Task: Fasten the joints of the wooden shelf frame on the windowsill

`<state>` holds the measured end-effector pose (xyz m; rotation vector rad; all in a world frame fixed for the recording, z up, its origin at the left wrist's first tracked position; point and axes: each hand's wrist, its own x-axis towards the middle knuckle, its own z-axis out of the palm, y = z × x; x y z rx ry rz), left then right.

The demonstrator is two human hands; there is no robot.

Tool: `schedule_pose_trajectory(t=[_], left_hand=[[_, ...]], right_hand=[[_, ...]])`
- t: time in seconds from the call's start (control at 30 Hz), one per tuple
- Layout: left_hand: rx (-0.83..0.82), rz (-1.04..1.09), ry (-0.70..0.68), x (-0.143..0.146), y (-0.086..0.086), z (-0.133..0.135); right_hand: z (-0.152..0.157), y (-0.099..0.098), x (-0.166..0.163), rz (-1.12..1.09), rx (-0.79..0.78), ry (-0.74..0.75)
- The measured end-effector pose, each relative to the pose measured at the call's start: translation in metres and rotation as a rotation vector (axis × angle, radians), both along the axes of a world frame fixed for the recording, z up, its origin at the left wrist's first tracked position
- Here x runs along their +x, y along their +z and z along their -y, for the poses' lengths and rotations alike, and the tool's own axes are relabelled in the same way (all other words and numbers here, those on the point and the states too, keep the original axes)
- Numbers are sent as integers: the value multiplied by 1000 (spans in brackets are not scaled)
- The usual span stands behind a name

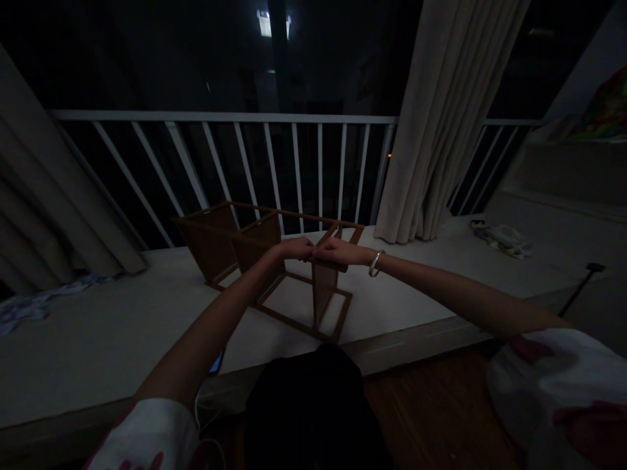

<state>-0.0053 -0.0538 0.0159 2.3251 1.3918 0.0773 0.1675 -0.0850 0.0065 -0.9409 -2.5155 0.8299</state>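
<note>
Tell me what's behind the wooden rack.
Behind the wooden rack is the white railing, with darkness beyond. The rack's panels cover the lower ends of some bars and part of the ledge; those can't be seen.

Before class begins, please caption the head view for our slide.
Left hand and right hand together at a brown wooden frame on a pale ledge beside white railings.

Brown wooden rack [272,279], open-framed and dimly lit. Lies on its side on a pale ledge [392,287], slim rails running lengthwise above and below. Has three flat panels standing upright between rails, spaced apart, one near the right end.
</note>
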Motion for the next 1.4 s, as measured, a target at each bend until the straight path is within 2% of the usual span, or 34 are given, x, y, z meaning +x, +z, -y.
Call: schedule_pose_trajectory(t=[0.33, 0.67, 0.9, 1.13, 1.3, 1.4], left_hand=[[71, -40, -42, -6, -3, -6], [94, -26, -65, -11, -9, -5], [147, -29, 10, -12, -14, -6], [76, 0, -5, -9, -10, -10], [220, -112, 49, -5, -12, -8], [305, -197, 66, -3, -13, -9]], right_hand=[[7, 2, -6, -59, 20, -8], [15, 2, -17, -95, -51, -96], [14, 0, -22, -106, -54, -115], [11, 1, -18, -127, -106, -102], [4, -1, -10, -157, -91, -27], [0, -5, -6, -137, -33, -38]])
